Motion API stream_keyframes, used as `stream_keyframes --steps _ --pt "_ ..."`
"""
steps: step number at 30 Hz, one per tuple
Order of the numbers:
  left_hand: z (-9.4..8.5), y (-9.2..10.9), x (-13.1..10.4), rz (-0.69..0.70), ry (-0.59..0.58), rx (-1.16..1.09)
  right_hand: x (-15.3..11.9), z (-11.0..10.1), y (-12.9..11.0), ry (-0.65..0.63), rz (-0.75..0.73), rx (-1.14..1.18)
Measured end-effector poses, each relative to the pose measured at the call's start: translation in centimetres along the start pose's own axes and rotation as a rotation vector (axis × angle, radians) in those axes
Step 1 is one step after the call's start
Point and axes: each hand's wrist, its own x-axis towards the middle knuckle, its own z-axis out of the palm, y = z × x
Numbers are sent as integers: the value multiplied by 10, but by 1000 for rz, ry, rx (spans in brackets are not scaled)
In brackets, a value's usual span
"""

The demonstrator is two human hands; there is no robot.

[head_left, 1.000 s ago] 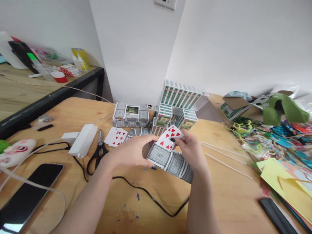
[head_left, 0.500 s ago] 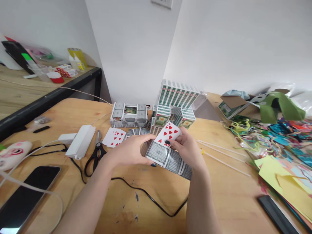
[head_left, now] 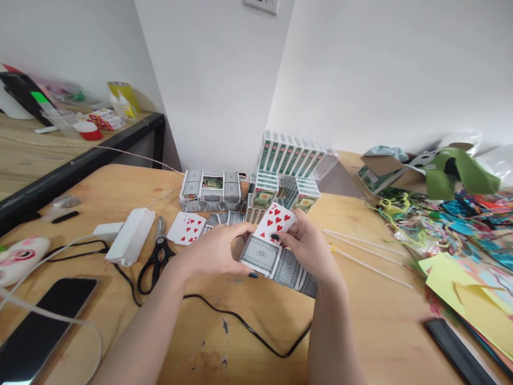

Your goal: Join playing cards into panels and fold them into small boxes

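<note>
My left hand [head_left: 218, 248] grips the left end of a structure of grey-backed playing cards [head_left: 261, 255], thumb above and fingers below. A seven of hearts [head_left: 276, 220] is pinched in my right hand [head_left: 306, 240], its lower edge at the structure's upper side. Behind stand a block made of grey-backed cards [head_left: 192, 184] and stacked green-and-white card boxes [head_left: 290, 155]. Loose heart cards [head_left: 186, 228] lie face up on the table left of my hands, beside more grey-backed cards [head_left: 229, 218].
Black scissors [head_left: 158, 256], a white adapter [head_left: 130, 235] and a phone [head_left: 50, 321] are at left. A black cable [head_left: 240, 321] crosses the wooden table in front. White sticks [head_left: 368, 256], coloured scraps [head_left: 449, 230] and yellow paper [head_left: 460, 289] lie at right.
The seven of hearts sits slightly lower against the card structure. Both hands keep nearly the same hold, and the camera view has shifted slightly.
</note>
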Motion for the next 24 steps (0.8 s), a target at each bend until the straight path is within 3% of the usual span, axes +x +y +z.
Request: stream_keyframes --steps 8,17,24 --pt "-5 -2 -3 -44 50 25 0 7 -9 -100 79 239" --pt "0 -10 2 206 238 -192 1 15 -15 62 51 404" --pt "5 -6 4 134 273 -315 -1 22 -15 139 96 320"
